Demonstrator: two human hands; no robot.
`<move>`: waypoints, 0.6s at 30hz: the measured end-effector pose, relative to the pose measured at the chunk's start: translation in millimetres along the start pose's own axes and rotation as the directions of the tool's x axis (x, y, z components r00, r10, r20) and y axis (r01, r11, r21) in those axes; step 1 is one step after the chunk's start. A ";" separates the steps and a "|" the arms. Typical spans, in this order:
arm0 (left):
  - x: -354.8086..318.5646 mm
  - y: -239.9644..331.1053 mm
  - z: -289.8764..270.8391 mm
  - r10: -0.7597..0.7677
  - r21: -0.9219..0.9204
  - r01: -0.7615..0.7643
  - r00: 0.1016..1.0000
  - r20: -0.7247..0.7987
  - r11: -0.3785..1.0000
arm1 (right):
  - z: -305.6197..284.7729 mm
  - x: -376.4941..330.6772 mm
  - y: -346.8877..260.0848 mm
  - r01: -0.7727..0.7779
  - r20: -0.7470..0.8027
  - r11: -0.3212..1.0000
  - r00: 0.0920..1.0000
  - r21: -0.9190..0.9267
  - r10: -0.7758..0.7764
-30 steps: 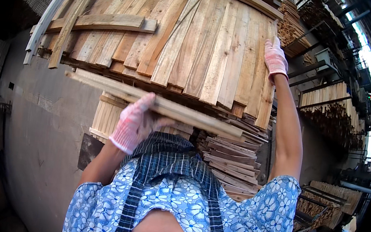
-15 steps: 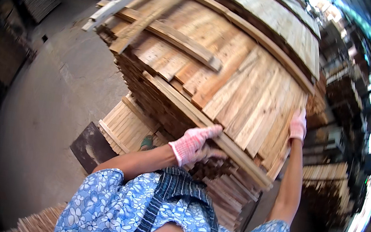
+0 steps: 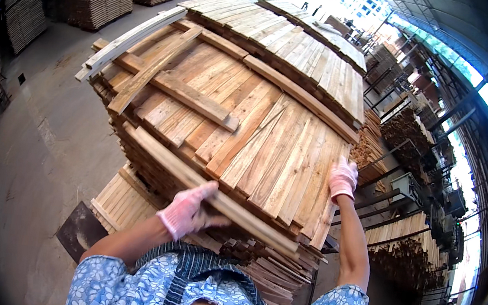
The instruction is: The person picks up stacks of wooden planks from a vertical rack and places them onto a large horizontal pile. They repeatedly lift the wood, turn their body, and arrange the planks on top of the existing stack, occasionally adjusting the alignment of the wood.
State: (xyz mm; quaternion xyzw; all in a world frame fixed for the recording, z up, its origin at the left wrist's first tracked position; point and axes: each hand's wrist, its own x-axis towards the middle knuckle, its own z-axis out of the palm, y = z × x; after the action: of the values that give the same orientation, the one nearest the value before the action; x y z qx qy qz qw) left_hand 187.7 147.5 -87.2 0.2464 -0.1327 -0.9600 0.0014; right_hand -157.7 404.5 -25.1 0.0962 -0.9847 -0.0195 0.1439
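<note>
A large stack of wooden boards (image 3: 246,134) stands in front of me, its top layer laid side by side. My left hand (image 3: 187,209), in a pinkish-white knit glove, grips a long wooden strip (image 3: 254,221) along the stack's near edge, thumb above and fingers beneath. At the right side, my gloved right hand (image 3: 343,180) closes over the outermost wooden board (image 3: 326,220); its fingertips are partly hidden. Loose battens lie across the left part of the stack, including a crosswise batten (image 3: 155,71) and a shorter batten (image 3: 192,98).
Behind this stack stands another board stack (image 3: 294,43). A pale beam (image 3: 130,41) juts out at the left corner. Below on the left are a low slatted wooden pile (image 3: 122,201) and a dark panel (image 3: 79,230). Metal racks with lumber (image 3: 407,233) line the right side.
The view has shifted, so the stack and both hands appear further left and more of the hall shows. Both hands keep about the same places on the strip and the outermost board.
</note>
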 end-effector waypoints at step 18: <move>3.9 18.6 87.1 -0.017 0.404 -0.790 0.463 0.886 -0.461 | -63.4 -131.6 -46.8 0.788 -0.018 0.599 0.607 0.141 -0.794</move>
State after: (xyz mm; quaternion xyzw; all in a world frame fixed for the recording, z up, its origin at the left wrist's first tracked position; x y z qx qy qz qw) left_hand 141.9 151.4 -10.9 -0.2130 -0.8710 -0.3925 0.2048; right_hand -7.1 383.6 -4.3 0.5311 -0.8423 -0.0172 0.0906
